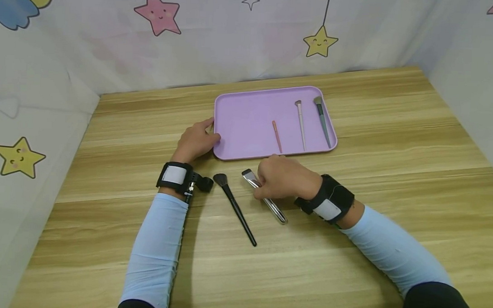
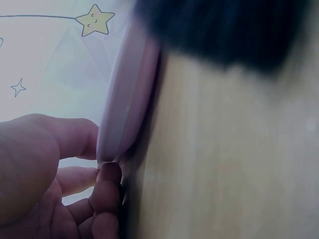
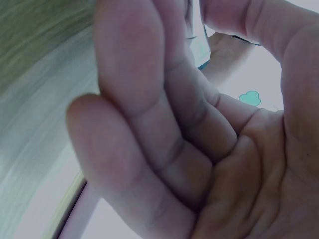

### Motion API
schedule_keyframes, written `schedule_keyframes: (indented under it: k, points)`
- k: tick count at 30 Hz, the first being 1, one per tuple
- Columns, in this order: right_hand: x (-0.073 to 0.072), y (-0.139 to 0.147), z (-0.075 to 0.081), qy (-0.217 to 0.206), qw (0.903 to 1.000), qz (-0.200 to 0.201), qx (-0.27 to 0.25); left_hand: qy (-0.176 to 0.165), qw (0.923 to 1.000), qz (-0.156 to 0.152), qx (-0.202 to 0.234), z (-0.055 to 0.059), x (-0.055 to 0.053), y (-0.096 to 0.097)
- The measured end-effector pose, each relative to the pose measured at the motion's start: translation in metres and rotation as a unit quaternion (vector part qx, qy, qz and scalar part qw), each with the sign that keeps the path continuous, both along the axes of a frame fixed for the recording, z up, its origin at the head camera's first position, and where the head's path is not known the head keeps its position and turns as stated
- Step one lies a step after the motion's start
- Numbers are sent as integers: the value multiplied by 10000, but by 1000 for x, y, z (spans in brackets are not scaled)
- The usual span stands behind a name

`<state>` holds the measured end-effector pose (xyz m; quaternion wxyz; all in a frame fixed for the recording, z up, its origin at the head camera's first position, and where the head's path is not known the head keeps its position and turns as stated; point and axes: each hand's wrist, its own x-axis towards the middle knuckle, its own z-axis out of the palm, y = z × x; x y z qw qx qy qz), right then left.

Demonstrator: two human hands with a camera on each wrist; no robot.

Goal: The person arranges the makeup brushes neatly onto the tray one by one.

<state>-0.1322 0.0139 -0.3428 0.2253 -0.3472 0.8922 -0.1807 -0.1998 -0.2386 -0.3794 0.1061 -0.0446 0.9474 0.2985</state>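
Observation:
At the left end of the lilac tray [image 1: 247, 127], my left hand [image 1: 195, 141] grips the rim. In the left wrist view the thumb lies on one side of the tray's edge [image 2: 125, 99] and the fingers on the other. My right hand [image 1: 286, 176] pinches a silver-handled makeup brush [image 1: 278, 213] by its middle, just in front of the tray; its dark flat tip points toward the tray. Curled fingers [image 3: 134, 99] fill the right wrist view and hide most of the silver brush. Between the hands a black makeup brush [image 1: 238, 212] lies on the table.
On the tray's right half lie a short pink brush [image 1: 276, 136], a slim pale brush [image 1: 301, 128] and a green-handled brush [image 1: 323, 122]. The wooden table [image 1: 393, 145] meets a star-printed cloth [image 1: 234, 49] behind it. Blurred dark bristles [image 2: 224, 30] loom in the left wrist view.

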Motion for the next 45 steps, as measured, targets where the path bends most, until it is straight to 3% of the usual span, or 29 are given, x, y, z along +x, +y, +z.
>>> schedule_keyframes:
  k: [13, 30, 45]
  points:
    - [-4, 0, -2, 56, 9977, -271, -611, 36, 10000, 10, 12, 0, 0, 0]
    - [-7, -1, -5, 270, 9930, -583, -991, 58, 10000, -14, -8, 0, 0, 0]
    - [-6, -1, -5, 173, 9890, -917, -1152, 50, 10000, -45, -19, 0, 0, -1]
